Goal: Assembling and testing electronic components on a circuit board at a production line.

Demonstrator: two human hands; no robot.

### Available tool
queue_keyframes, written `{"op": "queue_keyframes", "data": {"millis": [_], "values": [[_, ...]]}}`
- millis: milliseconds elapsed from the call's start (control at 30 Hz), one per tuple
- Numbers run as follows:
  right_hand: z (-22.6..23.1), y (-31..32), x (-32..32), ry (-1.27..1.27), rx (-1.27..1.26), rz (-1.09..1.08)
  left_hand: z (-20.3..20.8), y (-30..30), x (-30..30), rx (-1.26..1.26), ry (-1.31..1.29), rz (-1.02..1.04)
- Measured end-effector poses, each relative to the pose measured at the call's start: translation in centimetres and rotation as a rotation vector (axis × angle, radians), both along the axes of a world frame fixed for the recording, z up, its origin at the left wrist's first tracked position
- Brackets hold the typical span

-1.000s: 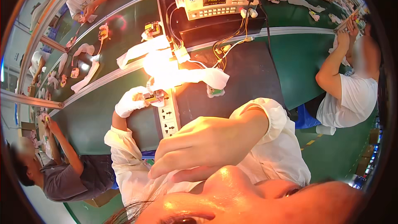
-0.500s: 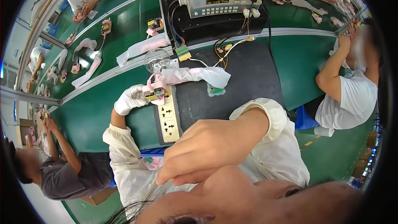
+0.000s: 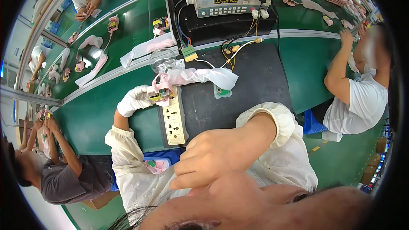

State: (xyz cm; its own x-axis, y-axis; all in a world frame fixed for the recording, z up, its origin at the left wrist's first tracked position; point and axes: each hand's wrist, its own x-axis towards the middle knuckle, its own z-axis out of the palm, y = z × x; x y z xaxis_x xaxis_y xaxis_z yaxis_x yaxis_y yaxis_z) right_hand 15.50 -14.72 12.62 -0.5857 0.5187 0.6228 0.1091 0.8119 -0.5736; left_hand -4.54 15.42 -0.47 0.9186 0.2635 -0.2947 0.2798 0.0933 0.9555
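Observation:
In a white glove, my left hand (image 3: 134, 101) is closed on the left side of a small circuit board with a yellow transformer and pink casing (image 3: 159, 95). That board sits at the far end of a cream power strip (image 3: 174, 123). A pale wrapped bundle (image 3: 194, 76) runs from it to the right, its end partly over a small green circuit board (image 3: 222, 92). Behind it stands a clear glass bulb (image 3: 162, 59). My bare right hand (image 3: 219, 151) is raised close to me, fingers curled in, with nothing visible in them; the palm side is hidden.
A grey bench meter (image 3: 228, 2) stands at the back on a black box, with cables and a green connector (image 3: 188, 53) leading forward. A black mat (image 3: 255, 76) covers the bench's middle. A blue bin (image 3: 172, 155) is at the near edge. Co-workers sit left, right and across.
My right hand has shifted slightly right and its fingers have curled further, uncovering more of the blue bin. My left hand and the circuit board have stayed in place.

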Motion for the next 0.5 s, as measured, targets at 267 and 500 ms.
{"op": "queue_keyframes", "data": {"millis": [267,500], "values": [[0.4,-0.3,0.0,0.021,-0.063,0.074,0.0,0.2,-0.1,-0.005,-0.014,-0.011],[0.7,-0.6,0.1,-0.154,-0.052,0.144,0.0,0.5,-0.9,-0.04,-0.021,-0.032]]}}
